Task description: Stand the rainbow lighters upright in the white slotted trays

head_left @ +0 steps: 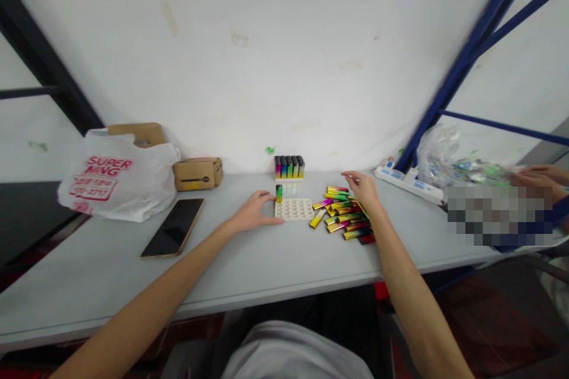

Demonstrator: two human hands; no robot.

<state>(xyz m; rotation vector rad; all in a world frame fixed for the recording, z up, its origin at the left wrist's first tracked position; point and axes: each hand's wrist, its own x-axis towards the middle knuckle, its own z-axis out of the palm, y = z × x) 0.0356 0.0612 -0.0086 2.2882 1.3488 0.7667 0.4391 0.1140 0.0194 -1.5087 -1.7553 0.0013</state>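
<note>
A white tray with round holes point(294, 209) lies on the grey table point(249, 260). One rainbow-coloured lighter point(278, 193) stands upright in the tray's far left corner. My left hand point(254, 213) rests beside the tray's left edge, fingers spread and touching it, holding nothing. A loose pile of metallic rainbow lighters point(344, 213) lies to the right of the tray. My right hand point(362, 188) hovers over that pile, fingers loosely curled and pointing left; nothing shows in them. A full tray of upright lighters point(288, 167) stands by the wall.
A black phone point(174, 227) lies at the left, with a white plastic bag point(116, 176) and a small cardboard box point(198, 173) behind it. A white power strip point(409, 182) and a clear bag point(448, 160) sit at the right, by another person's hands point(540, 176).
</note>
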